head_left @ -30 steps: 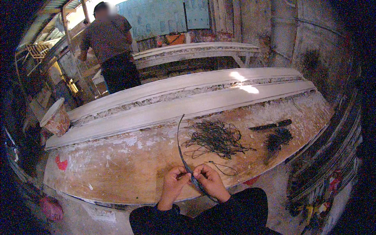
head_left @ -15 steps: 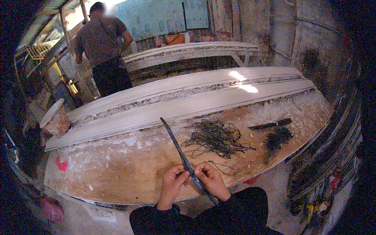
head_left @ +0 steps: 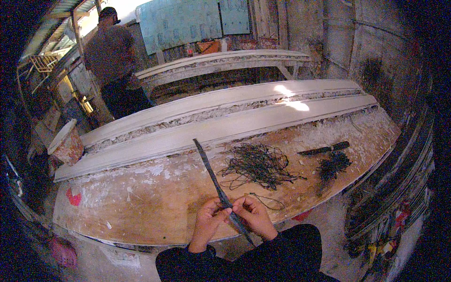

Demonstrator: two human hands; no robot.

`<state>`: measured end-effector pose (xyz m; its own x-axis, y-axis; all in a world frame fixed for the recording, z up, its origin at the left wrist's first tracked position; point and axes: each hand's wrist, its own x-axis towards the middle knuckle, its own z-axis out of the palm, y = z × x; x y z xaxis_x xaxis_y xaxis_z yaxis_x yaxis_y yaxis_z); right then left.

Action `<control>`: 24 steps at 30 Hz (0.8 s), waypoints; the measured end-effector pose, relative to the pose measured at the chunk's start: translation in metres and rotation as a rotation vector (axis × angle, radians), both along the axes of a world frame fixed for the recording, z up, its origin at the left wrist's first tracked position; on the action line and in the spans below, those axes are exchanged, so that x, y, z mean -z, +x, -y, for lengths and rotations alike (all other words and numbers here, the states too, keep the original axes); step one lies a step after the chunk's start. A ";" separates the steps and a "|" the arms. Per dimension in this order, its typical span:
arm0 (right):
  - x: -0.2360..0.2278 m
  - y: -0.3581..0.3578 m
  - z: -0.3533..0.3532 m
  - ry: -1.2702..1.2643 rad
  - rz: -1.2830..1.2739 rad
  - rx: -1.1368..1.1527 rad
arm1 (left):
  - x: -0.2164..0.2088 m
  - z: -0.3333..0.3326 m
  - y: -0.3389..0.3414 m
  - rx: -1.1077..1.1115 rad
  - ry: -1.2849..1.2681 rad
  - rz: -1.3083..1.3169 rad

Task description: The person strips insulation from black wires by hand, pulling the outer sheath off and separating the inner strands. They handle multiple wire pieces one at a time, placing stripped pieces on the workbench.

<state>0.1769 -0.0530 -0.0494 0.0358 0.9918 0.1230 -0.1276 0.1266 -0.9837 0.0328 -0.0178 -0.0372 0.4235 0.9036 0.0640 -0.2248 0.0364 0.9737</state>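
Observation:
Both my hands pinch a long, flat dark strip (head_left: 210,174) near its middle, above the front edge of the wooden board. My left hand (head_left: 209,222) grips it from the left with thumb and fingers together. From the other side my right hand (head_left: 255,216) closes on it, fingertips nearly touching the left ones. One end of the strip points up and away; the other runs down toward my right sleeve. Just beyond my right hand lies a tangled heap of dark cord (head_left: 257,164), with one loop trailing close to my fingers.
A black-handled knife (head_left: 324,148) and a small dark bundle of cord (head_left: 333,166) rest on the board (head_left: 136,207) at right. Long white moulding pieces (head_left: 221,124) lie behind. A stained bucket (head_left: 66,143) stands at left. Another person (head_left: 110,61) is at the back left, beside a white bench (head_left: 221,61).
The strip has shifted slightly between my hands, its upper end a little to the right. The person at the back has moved left and turned. The cord and knife stay put.

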 end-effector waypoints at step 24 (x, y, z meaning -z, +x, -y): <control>-0.015 -0.001 0.003 -0.036 0.003 -0.035 | -0.005 0.000 0.000 -0.232 0.126 -0.156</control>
<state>0.1756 -0.0560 -0.0345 0.0009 0.9961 0.0877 -0.1285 0.0871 -0.9879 0.0333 -0.0181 -0.0319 0.2203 0.9664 0.1325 -0.0606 -0.1220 0.9907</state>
